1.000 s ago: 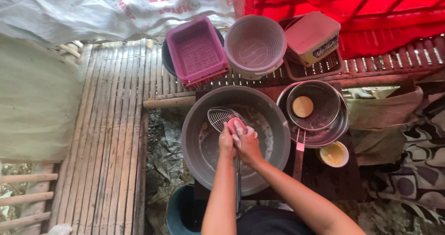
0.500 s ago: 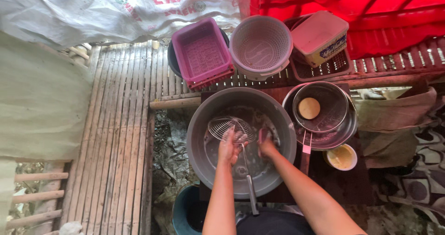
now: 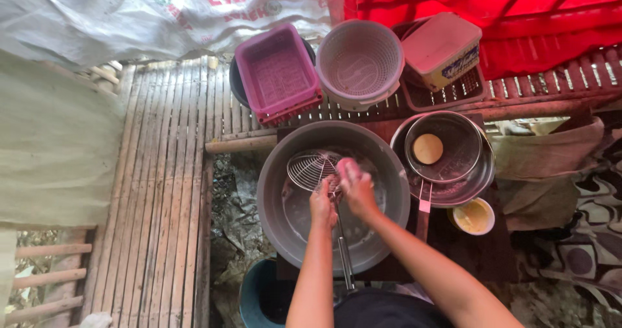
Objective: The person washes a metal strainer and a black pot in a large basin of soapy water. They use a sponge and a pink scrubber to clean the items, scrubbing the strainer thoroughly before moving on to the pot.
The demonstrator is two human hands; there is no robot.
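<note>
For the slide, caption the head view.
Both hands, left and right, scrub a round wire skimmer over a large grey metal basin.

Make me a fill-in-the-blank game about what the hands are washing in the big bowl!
1. Both hands work over a big grey ____.
2. The left hand holds a wire ____ with a long handle.
3. The right hand presses a pink ____ on it.
4. Behind the bowl sits a square plastic basket coloured ____.

Missing words: basin; skimmer; sponge; purple
</note>
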